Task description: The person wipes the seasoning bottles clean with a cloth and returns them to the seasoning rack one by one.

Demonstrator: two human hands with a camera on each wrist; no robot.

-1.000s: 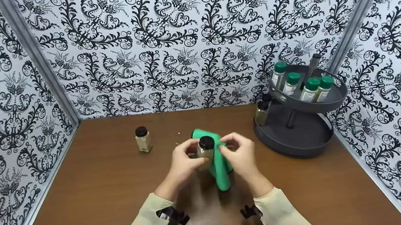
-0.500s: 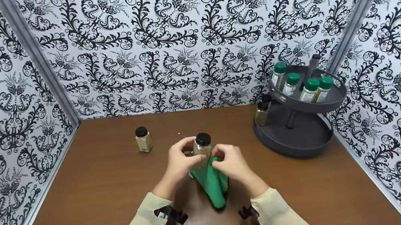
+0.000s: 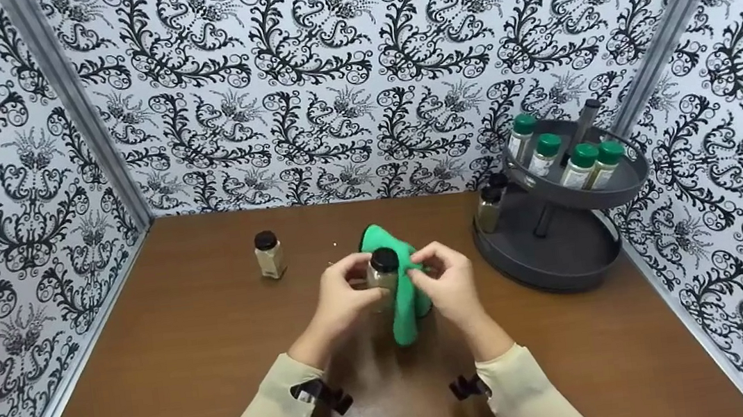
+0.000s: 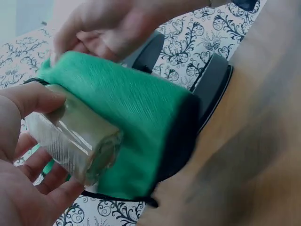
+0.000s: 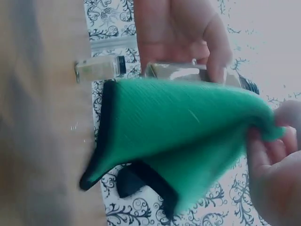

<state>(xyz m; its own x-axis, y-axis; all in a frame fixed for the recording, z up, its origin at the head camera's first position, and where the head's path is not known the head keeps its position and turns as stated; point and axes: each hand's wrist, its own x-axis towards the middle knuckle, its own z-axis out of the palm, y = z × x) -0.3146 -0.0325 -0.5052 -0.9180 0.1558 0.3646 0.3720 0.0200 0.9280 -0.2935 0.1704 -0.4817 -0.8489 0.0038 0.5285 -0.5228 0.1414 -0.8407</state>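
My left hand (image 3: 346,295) grips a clear spice jar (image 4: 80,134) with a black lid (image 3: 384,259), its fingers and thumb round the sides. The jar is held upright above the table, with pale contents inside. In my right hand (image 3: 448,282) a green cloth (image 5: 183,113) with dark edging is pinched between thumb and fingers. The cloth hangs down in folds beside the jar, on its right. In the right wrist view the cloth hides part of the jar. Farther left on the table stands another black-lidded spice jar (image 3: 270,256), apart from both hands.
A dark grey two-tier turntable rack (image 3: 553,272) stands at the back right. Several green-capped spice jars (image 3: 577,167) are on its upper tier; dark-capped jars (image 3: 489,209) stand at the left of its lower tier. Patterned walls (image 3: 327,66) enclose the brown table (image 3: 187,369).
The right hand and cloth have moved down and toward me, then back up and away along the jar. The left hand has kept its hold on the jar, shifting slightly.
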